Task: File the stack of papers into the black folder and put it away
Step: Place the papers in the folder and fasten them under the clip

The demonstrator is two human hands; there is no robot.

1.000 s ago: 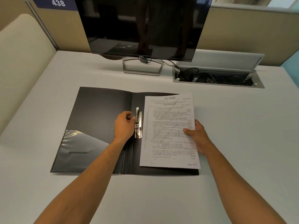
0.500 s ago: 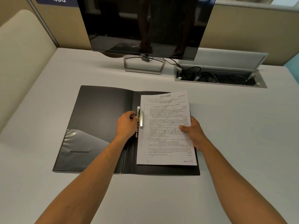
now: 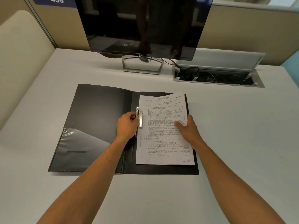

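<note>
Spanning pale desk (image 3: pixel 226 143): open black folder (image 3: pixel 100 113), papers (image 3: pixel 163 143), monitor (image 3: pixel 142 25) behind.

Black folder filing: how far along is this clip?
Done: black folder lies open on the desk, papers on its right half. In hand: left hand holds the metal clip while right hand presses the papers toward it. Left: clamp, close folder, put away.

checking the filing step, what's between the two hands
In the head view, the metal clip and the papers' left part lie between the left hand and right hand.
</note>
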